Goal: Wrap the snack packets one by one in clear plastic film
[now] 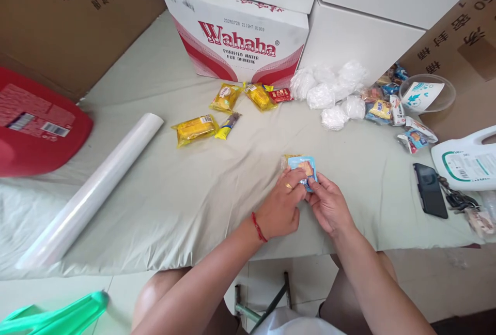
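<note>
Between my hands, low over the cloth-covered table, is a small light-blue snack packet with a biscuit picture on it. My right hand pinches its right edge with thumb and fingers. From the other side my left hand grips it, fingers lying across its front; a ring and a red cord bracelet show on this side. Part of a clear and yellowish wrapper peeks out behind the blue packet, mostly hidden by it and my left fingers.
Yellow snack packs lie ahead to the left, below the Wahaha carton. Crumpled clear plastic bundles and mixed snack packets sit right of them. A plastic roll lies left; a phone and white jug stand right.
</note>
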A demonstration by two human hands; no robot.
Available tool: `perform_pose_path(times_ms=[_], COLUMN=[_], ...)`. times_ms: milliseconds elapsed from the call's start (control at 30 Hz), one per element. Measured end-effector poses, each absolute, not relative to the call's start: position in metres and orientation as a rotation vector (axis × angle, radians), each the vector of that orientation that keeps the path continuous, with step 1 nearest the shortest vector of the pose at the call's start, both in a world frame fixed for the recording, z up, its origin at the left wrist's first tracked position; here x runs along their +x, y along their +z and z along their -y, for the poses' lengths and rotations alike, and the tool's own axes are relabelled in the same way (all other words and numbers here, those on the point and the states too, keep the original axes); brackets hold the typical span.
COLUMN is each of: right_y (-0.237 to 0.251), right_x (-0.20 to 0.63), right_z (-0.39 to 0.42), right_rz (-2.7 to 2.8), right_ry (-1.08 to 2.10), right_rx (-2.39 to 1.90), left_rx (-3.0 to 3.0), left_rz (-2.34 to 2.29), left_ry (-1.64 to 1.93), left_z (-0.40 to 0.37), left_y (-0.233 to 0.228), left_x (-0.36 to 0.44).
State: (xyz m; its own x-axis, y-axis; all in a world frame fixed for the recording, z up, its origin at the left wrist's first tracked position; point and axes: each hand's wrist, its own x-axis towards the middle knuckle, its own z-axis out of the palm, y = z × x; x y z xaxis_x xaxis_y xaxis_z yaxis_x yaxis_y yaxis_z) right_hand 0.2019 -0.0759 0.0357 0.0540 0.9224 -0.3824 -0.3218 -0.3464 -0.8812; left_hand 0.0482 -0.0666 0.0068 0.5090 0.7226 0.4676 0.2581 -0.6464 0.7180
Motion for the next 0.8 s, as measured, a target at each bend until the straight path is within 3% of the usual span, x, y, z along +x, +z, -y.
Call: perform_pose_path(times_ms=[167,300,567,800], right_y=[0.03,0.029,0.039,0.044], right_x=[0.2,0.202,0.251,0.398], right_z=[0.074,0.075,0.081,0.025], right_rz=[0.711,0.784,0.904,0.361], right_ry=[1.349,1.355,1.411,0.761], right_rx=[-1.279,-1.335,-1.453,-1.629], left_rx=[1.264,0.892,1.112,1.308], left_rz=[-1.263,-1.063,-1.074,-1.123], left_ry=[1.227,1.035,0.882,0.748], left_z=[0.056,0.047,0.051,0.051], left_y=[0.017,0.018,0.025,0.031], left_x=[0.047,0.05,0.051,0.044])
